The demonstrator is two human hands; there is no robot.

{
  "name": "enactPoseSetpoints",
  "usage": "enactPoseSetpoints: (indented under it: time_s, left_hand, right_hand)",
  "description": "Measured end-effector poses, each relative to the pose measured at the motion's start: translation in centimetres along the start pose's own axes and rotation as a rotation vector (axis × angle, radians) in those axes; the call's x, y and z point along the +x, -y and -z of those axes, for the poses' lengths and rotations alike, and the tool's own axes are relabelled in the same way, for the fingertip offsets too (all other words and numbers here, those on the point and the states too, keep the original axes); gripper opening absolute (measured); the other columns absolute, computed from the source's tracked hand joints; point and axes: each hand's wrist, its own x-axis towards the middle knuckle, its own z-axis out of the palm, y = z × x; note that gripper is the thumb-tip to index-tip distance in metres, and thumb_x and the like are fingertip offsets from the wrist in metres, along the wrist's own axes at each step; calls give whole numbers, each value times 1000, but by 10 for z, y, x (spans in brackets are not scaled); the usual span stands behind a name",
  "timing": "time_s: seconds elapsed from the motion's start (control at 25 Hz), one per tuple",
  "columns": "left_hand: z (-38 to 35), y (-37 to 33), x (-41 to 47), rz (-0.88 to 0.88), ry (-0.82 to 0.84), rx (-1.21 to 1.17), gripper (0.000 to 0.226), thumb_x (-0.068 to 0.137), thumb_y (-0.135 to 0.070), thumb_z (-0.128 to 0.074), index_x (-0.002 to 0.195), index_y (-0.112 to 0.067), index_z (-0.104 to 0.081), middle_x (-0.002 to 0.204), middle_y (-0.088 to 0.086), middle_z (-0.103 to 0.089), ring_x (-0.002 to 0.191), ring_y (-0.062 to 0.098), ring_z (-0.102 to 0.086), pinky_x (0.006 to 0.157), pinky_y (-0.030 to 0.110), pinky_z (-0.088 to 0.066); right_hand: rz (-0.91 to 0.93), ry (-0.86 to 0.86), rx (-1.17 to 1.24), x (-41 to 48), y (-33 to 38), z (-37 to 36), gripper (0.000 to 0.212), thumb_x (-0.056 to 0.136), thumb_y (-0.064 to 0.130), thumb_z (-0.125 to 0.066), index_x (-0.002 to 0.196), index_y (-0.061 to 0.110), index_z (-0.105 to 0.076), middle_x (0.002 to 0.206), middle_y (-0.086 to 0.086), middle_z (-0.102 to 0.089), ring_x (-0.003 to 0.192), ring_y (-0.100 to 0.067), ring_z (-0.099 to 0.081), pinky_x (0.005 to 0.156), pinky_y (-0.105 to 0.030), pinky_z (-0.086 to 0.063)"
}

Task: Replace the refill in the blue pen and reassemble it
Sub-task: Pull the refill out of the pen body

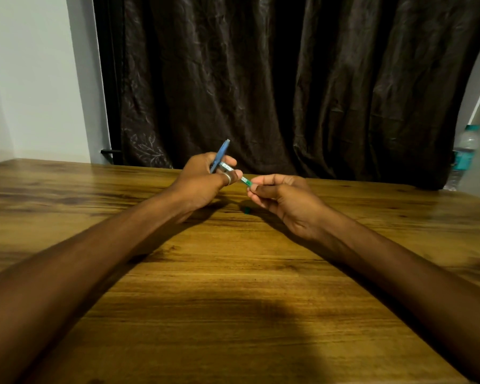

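Table [233, 286]: wooden, brown grain, partly shadowed.
Curtain [288, 79]: dark, patterned, hanging behind the table's far edge.
Water bottle [464, 153]: clear plastic, teal label, upright near the far right corner.

Two hands [203, 180] [283, 198], one blue pen [219, 156], one bottle [464, 153], one ring [227, 178]

The right hand [281, 199] hides the pen barrel's [234, 174] front end.

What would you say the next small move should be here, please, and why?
Probably the right hand should draw the slim greenish piece it pinches away from the left hand, which grips its other end alongside the blue pen part. A small green piece already lies on the table.
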Motion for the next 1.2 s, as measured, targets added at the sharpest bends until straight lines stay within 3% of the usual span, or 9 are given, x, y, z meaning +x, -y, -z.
enactPoseSetpoints:
  time_s: [0.12,0.2,0.44,0.64,0.8,1.0,1.2]
  left_hand:
    - [-1,-1,1,-28,-19,-44,23,87,-17,-76,107,-22,-67,79,-4,-62,63,-12,-62,56,1,-43]
    - [-1,-1,1,-25,-20,-51,23,87,-17,-76,107,-23,-66,83,-2,-67,66,-14,-63,57,0,-43]
    - [1,0,0,2,-24,-57,22,86,-19,-77,107,-21,-67,95,5,-71,80,1,-65,58,0,-44]
    - [4,0,1,42,6,-46,27,84,-25,-79,109,-21,-68,103,4,-72,94,12,-68,76,20,-52]
    - [3,1,1,38,65,-17,25,83,-25,-81,104,-20,-69,89,-3,-71,83,7,-67,62,10,-49]
    - [2,3,1,50,181,58,14,84,-21,-79,97,-18,-76,87,0,-76,84,11,-71,78,23,-56]
    - [3,4,0,56,320,182,10,84,-31,-78,91,-24,-80,87,-6,-79,75,-2,-70,61,10,-48]
  right_hand:
    - [-21,14,32,-2,-2,-2,19,91,-13,-59,109,-10,-65,92,-17,-70,78,-16,-72,75,-21,-61]
    - [-25,20,37,-3,-3,-5,18,91,-13,-59,107,-9,-64,91,-17,-70,76,-16,-72,75,-22,-60]
    - [-11,22,0,-4,-1,-3,19,91,-11,-60,108,-6,-66,93,-16,-70,79,-16,-71,74,-20,-60]
    - [23,-29,-20,-4,4,0,16,90,-10,-62,104,-4,-69,88,-14,-72,73,-12,-73,70,-19,-60]
    - [36,-93,-47,-2,7,2,13,92,-7,-62,98,3,-69,88,-14,-72,74,-13,-71,69,-20,-60]
    - [96,-118,-158,-1,5,3,11,93,-2,-63,101,4,-68,85,-12,-71,73,-12,-69,63,-22,-56]
    - [130,-133,-270,-2,6,5,14,91,2,-65,103,7,-70,81,-7,-76,71,-8,-71,61,-22,-56]
